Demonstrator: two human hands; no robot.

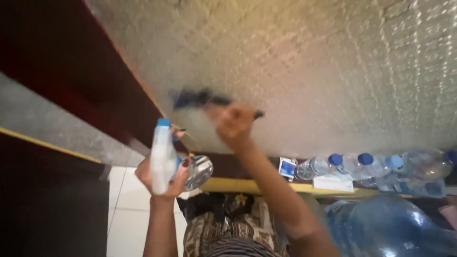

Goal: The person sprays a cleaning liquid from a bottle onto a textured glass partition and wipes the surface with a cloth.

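My left hand (pixel 162 178) is wrapped around a white spray bottle (pixel 161 154) with a blue top, held upright near the left edge of a textured, frosted glass surface (pixel 304 62). A round shiny object (pixel 199 171) sits right beside that hand. My right hand (pixel 233 123) is raised against the glass and grips a dark blue wiper or squeegee (pixel 200 99), which is blurred by motion. Its blade lies flat on the glass, and a hazy wet patch shows under it.
Several clear plastic bottles with blue caps (pixel 362 164) lie in a row below the glass on a yellow ledge (pixel 247 186). A large blue water jug (pixel 395 226) stands at the lower right. A dark red frame (pixel 71 57) borders the glass on the left. White floor tiles (pixel 126 214) show below.
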